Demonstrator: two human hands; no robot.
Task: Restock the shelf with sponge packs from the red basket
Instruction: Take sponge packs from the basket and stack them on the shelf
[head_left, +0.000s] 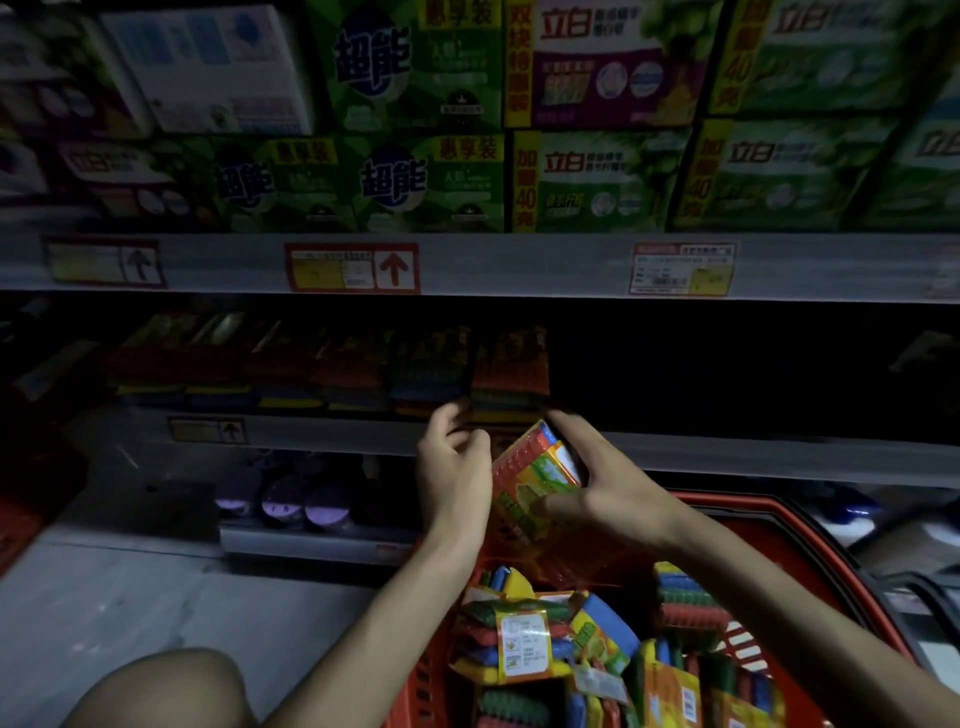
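My right hand (597, 478) grips a colourful sponge pack (535, 473) just in front of the dim middle shelf (727, 452). My left hand (454, 462) is beside the pack's left edge, fingers loosely curled, and I cannot tell whether it touches the pack. A row of sponge packs (363, 374) stands upright on that shelf, ending at the rightmost pack (511, 369) right behind my hands. The red basket (810, 566) sits below my arms at the lower right, holding several loose sponge packs (524, 644).
The shelf to the right of the sponge row is dark. Green and white detergent boxes (426, 182) fill the upper shelf. Purple round items (283, 506) sit on the lower shelf. Grey floor (130, 597) lies at the left, with a knee (166, 691) at the bottom.
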